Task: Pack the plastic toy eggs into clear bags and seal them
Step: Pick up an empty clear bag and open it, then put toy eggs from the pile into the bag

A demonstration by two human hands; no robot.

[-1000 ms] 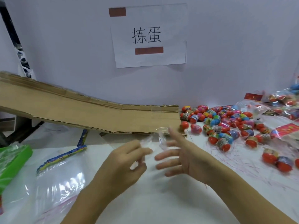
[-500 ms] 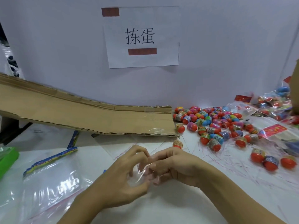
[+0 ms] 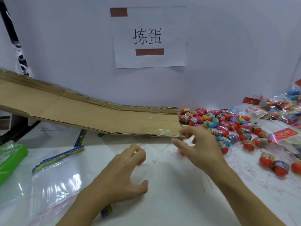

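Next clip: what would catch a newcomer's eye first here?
The heap of bright toy eggs at the right of the table, just past the low end of the cardboard ramp. Behind it, a paper sign on the wall. In front, the right hand reaches toward the eggs.

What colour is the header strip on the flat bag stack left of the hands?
Blue with small multicoloured print, on the header strip in the head view.

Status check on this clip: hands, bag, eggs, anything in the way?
Left hand pinching the clear bag flat on the table. Right hand open, reaching toward the egg pile. Bag looks empty. Cardboard ramp just behind; path clear.
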